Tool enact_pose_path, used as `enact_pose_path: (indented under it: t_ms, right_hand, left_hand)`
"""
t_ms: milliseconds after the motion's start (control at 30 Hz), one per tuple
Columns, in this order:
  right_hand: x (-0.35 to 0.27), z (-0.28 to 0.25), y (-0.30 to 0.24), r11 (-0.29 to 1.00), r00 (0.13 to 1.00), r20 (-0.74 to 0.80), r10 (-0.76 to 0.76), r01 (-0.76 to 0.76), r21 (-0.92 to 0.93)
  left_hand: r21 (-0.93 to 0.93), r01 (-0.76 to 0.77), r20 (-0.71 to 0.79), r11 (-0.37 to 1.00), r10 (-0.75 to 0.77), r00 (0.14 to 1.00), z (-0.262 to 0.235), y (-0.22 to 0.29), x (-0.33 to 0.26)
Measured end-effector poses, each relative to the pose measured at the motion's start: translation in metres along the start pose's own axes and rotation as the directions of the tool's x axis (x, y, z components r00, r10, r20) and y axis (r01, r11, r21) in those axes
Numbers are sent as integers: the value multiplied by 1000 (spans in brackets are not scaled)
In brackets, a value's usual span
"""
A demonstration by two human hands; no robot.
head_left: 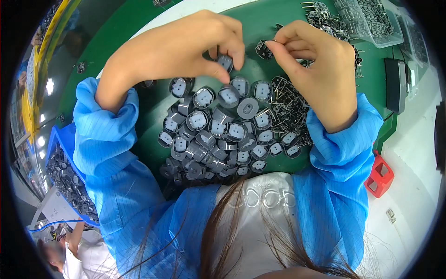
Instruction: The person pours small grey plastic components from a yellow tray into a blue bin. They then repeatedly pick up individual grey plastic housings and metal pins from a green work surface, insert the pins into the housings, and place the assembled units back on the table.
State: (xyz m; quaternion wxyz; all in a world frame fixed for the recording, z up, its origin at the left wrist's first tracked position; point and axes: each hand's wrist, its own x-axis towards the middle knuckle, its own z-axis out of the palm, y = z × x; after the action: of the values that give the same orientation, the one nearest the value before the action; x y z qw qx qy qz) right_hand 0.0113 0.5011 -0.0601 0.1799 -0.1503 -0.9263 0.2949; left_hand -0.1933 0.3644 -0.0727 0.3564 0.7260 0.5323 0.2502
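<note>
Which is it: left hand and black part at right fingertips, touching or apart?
Apart. Head view shows bare green table between the left hand and the black part.

Through my remote feed, I saw round gray plastic housings (218, 128) on the flat green worktop (260, 18), between a blue box-shaped plastic bin (67, 135) at left and black metal-pinned parts (290, 107) at right.

Left hand (193, 44) arches, thumb and forefinger parted; right hand (323, 63) pinches
</note>
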Motion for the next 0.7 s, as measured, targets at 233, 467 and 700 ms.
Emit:
enact_pose_path:
  t_ms: [233, 467, 700]
  right_hand:
    - [3, -1, -1, 989, 1000, -15, 26, -23, 148]
    - [3, -3, 2, 981, 993, 97, 63, -79, 175]
    - [3, -4, -3, 989, 995, 74, 67, -76, 130]
  left_hand:
    - [101, 336, -136, 937, -322, 937, -12, 10, 11]
    - [95, 184, -56, 978, -179, 982, -19, 13, 7]
    - [-239, 170, -318, 956, -243, 917, 15, 16, 8]
